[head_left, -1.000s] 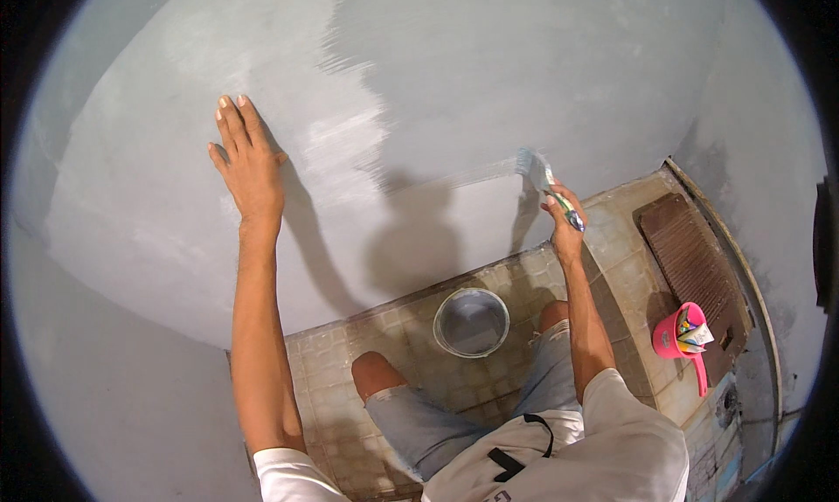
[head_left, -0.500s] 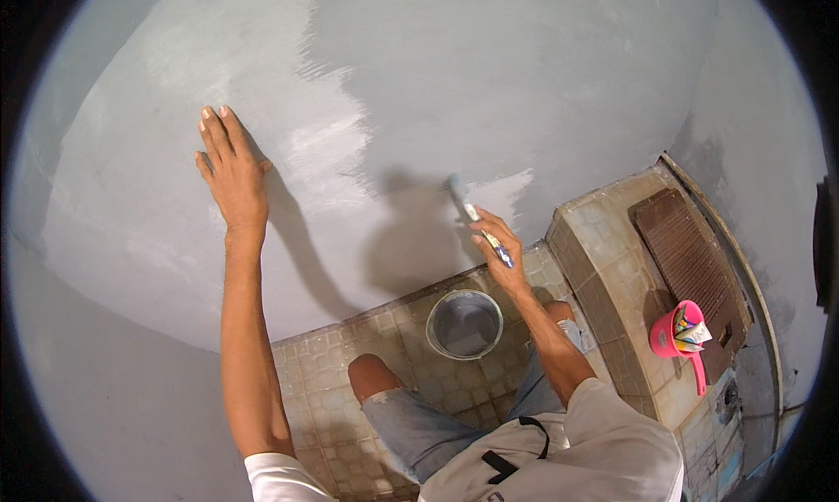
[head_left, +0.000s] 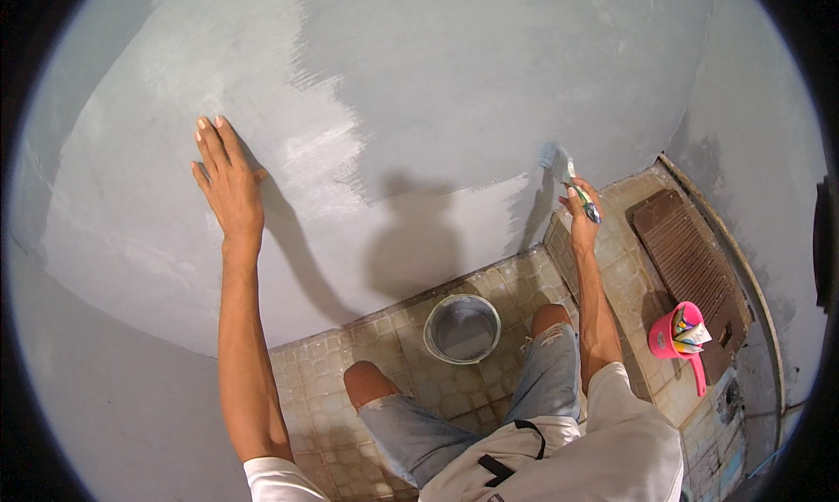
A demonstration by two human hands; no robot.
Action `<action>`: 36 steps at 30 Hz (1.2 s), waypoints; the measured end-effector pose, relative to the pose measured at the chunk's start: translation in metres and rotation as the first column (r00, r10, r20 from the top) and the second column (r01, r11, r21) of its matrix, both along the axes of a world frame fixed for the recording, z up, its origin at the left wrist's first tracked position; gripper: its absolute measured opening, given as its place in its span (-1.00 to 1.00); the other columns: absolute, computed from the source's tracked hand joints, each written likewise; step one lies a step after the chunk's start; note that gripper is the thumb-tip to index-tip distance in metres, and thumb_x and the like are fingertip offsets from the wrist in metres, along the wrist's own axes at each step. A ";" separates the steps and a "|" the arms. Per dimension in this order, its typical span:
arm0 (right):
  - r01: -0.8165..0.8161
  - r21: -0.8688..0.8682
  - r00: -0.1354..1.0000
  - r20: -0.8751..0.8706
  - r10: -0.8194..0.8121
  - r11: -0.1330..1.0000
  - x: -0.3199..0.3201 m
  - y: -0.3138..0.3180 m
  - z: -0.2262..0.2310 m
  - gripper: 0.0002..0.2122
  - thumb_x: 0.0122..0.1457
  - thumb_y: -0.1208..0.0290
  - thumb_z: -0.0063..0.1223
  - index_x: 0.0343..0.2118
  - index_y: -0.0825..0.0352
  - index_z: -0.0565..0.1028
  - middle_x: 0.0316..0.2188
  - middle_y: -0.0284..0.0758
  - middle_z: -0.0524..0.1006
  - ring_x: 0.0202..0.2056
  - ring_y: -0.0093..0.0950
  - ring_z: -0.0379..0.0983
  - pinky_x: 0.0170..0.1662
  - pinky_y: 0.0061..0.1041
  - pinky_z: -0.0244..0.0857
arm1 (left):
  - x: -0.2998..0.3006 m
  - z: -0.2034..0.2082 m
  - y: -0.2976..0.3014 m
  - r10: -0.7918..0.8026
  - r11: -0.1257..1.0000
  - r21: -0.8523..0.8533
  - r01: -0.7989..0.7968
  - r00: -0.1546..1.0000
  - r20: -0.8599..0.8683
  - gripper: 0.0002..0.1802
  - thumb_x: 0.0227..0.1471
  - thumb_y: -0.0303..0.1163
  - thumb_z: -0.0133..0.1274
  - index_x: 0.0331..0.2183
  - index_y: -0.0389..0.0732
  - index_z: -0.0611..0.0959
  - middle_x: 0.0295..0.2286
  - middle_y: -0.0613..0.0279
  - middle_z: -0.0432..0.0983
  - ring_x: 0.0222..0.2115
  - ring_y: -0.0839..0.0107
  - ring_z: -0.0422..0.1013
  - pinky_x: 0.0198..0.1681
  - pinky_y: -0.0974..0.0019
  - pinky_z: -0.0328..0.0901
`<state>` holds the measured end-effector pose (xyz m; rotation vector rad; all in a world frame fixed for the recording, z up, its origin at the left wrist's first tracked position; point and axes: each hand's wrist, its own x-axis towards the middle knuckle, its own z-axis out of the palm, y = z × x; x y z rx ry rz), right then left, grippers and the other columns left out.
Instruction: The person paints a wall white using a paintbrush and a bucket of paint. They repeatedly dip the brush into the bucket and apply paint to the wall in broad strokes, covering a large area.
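Some of the brush hides inside the gripping right hand; left hand loosely spread, palm unseen.

- Left hand raised, palm-away, fingers extended upward.
- Right hand lower, curled in a grip.
- Left forearm and right forearm reaching forward.
- Knees apart.

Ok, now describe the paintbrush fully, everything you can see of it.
The paintbrush has pale blue-gray bristles, a whitish section behind them, and a slim handle patterned in green, white and dark blue; its material is unclear. It slants, bristles up and to the left, handle end down and to the right. The right hand grips the handle, covering part of it. The bristle end is at the gray wall, apparently touching it, right of the paler unpainted-looking patch.
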<state>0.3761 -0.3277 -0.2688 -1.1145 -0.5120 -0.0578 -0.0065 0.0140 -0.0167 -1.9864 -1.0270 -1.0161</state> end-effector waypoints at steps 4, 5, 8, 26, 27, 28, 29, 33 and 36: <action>0.132 -0.068 0.988 0.094 -0.125 0.989 -0.016 0.008 -0.015 -0.76 0.29 0.38 0.15 -0.02 0.30 0.56 0.08 -0.24 0.48 -0.03 -0.44 0.49 -0.05 -0.41 0.54 | 0.003 -0.004 0.004 -0.047 0.999 0.011 0.047 0.999 0.012 0.16 -0.08 -0.55 0.33 0.39 -0.09 -0.02 0.39 0.05 -0.13 0.38 0.05 -0.08 0.34 -0.24 0.02; 0.142 -0.143 0.981 0.152 -0.120 0.980 -0.024 0.014 -0.019 -0.77 0.28 0.37 0.16 -0.03 0.27 0.57 0.12 -0.22 0.48 0.03 -0.37 0.47 0.05 -0.34 0.46 | 0.005 -0.004 0.003 -0.051 0.999 0.004 0.050 0.999 0.019 0.16 -0.09 -0.54 0.33 0.39 -0.09 -0.02 0.39 0.05 -0.13 0.38 0.06 -0.09 0.34 -0.24 0.02; 0.169 -0.250 0.917 0.393 -0.060 0.953 -0.078 0.046 -0.011 -0.77 0.25 0.39 0.18 -0.06 0.25 0.60 0.15 -0.14 0.47 0.18 -0.26 0.37 0.24 -0.20 0.24 | -0.002 0.001 0.000 -0.032 0.999 0.003 0.032 0.999 0.015 0.16 -0.09 -0.53 0.33 0.39 -0.09 -0.01 0.39 0.06 -0.13 0.38 0.06 -0.09 0.35 -0.23 0.01; -0.164 0.050 0.967 -0.190 0.170 0.985 -0.010 0.008 -0.040 -0.77 0.26 0.48 0.15 -0.05 0.38 0.56 0.04 -0.19 0.52 -0.05 -0.40 0.52 -0.10 -0.40 0.60 | -0.001 -0.001 0.000 0.002 1.000 0.030 -0.001 1.000 -0.018 0.13 -0.10 -0.52 0.35 0.38 -0.11 0.04 0.38 0.01 -0.10 0.38 0.04 -0.06 0.33 -0.25 0.04; -0.144 0.063 0.969 -0.194 0.154 0.988 -0.009 0.008 -0.039 -0.77 0.26 0.48 0.15 -0.05 0.38 0.55 0.05 -0.19 0.51 -0.06 -0.41 0.52 -0.09 -0.40 0.60 | -0.001 0.001 -0.001 -0.002 1.000 0.026 0.002 1.000 -0.016 0.14 -0.10 -0.53 0.35 0.38 -0.12 0.04 0.38 0.01 -0.10 0.38 0.04 -0.06 0.33 -0.25 0.04; -0.089 0.070 0.979 -0.179 0.100 0.994 -0.013 0.008 -0.041 -0.78 0.27 0.47 0.14 -0.05 0.36 0.56 0.06 -0.19 0.51 -0.05 -0.41 0.52 -0.09 -0.40 0.59 | -0.001 0.001 -0.001 -0.005 1.000 0.024 0.005 1.000 -0.014 0.14 -0.10 -0.53 0.35 0.38 -0.13 0.04 0.38 0.00 -0.10 0.38 0.04 -0.06 0.33 -0.24 0.04; -0.034 0.077 0.985 -0.164 0.047 0.996 -0.020 0.006 -0.044 -0.79 0.27 0.46 0.14 -0.06 0.35 0.56 0.07 -0.19 0.50 -0.04 -0.41 0.51 -0.09 -0.41 0.59 | -0.002 0.001 -0.001 -0.003 1.000 0.025 0.003 1.000 -0.020 0.14 -0.11 -0.53 0.35 0.38 -0.13 0.04 0.38 0.00 -0.10 0.38 0.04 -0.07 0.33 -0.24 0.04; 0.121 -0.066 0.989 0.090 -0.115 0.990 -0.047 0.030 -0.056 -0.82 0.30 0.42 0.12 -0.08 0.29 0.58 0.11 -0.19 0.47 0.03 -0.41 0.47 -0.10 -0.42 0.55 | 0.002 0.003 -0.005 -0.012 1.000 0.010 0.012 1.000 -0.004 0.14 -0.10 -0.54 0.35 0.38 -0.15 0.03 0.38 0.01 -0.12 0.38 0.04 -0.08 0.33 -0.22 0.04; -0.030 -0.077 0.998 0.045 0.034 0.997 -0.078 0.054 -0.062 -0.82 0.27 0.40 0.15 -0.10 0.29 0.60 0.12 -0.18 0.48 0.09 -0.40 0.43 -0.08 -0.44 0.51 | 0.004 0.000 0.001 -0.025 1.000 0.018 0.025 1.000 -0.002 0.14 -0.09 -0.54 0.34 0.38 -0.15 0.01 0.39 0.02 -0.14 0.38 0.04 -0.09 0.34 -0.21 0.02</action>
